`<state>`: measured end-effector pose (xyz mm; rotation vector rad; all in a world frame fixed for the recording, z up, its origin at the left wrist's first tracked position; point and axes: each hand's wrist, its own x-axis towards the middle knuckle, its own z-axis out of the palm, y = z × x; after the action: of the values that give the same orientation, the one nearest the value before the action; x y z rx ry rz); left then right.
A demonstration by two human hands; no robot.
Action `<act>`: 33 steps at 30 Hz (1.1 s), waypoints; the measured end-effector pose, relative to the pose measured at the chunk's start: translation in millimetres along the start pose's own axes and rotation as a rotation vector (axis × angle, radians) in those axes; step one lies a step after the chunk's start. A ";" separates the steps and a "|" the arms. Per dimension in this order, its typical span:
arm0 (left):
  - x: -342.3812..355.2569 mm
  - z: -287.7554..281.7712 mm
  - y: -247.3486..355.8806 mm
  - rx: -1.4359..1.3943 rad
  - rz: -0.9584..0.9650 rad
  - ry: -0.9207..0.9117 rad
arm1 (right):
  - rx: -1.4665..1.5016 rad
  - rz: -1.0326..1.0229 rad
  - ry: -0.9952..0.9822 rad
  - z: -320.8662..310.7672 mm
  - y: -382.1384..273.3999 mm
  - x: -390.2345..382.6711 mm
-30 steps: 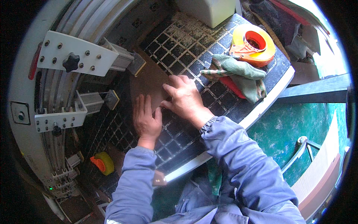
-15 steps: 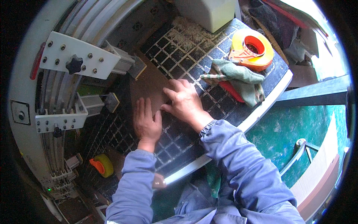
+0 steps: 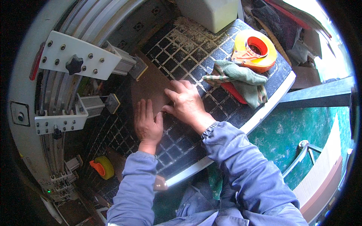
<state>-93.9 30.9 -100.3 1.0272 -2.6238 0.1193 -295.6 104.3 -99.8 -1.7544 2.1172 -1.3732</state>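
Observation:
A flat brown board [image 3: 149,81] lies on the black gridded machine table [image 3: 174,141], its far part close to a padded clamp block. My left hand [image 3: 148,122] rests on the board's near part, fingers stretched out side by side and thumb held apart. My right hand [image 3: 186,101] presses on the board's right edge with spread, slightly bent fingers. The two thumbs almost meet at the near corner. Neither hand is closed round anything. My palms and fingers hide part of the board's near edge.
Clamp cylinders on white brackets [image 3: 79,55] stand at the left. At the right are an orange tape dispenser [image 3: 269,56] with yellow tape and a grey-green cloth glove [image 3: 241,75]. A second tape roll [image 3: 107,168] sits lower left. Sawdust [image 3: 192,32] covers the far table.

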 end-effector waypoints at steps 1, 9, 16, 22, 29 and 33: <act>0.0 0.0 0.2 0.002 0.000 0.001 | 0.001 -0.002 0.001 0.5 0.4 0.0; -0.8 -0.3 0.9 -0.006 -0.012 -0.001 | -0.005 0.003 -0.018 1.9 1.3 -0.8; -1.3 0.8 -0.4 -0.004 -0.005 -0.006 | -0.018 0.009 -0.043 2.8 1.9 -0.9; -1.6 1.1 -0.8 0.005 0.003 -0.004 | -0.015 0.008 -0.043 3.7 2.5 -1.3; -2.2 1.5 -1.0 0.000 0.001 -0.002 | -0.014 0.002 -0.009 0.1 -0.6 -0.3; -2.6 2.4 -1.5 0.000 -0.001 0.002 | -0.005 -0.010 0.001 -0.2 -0.2 0.4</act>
<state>-91.7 31.1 -103.5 1.0281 -2.6211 0.1204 -295.7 104.1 -99.4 -1.7687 2.1169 -1.3735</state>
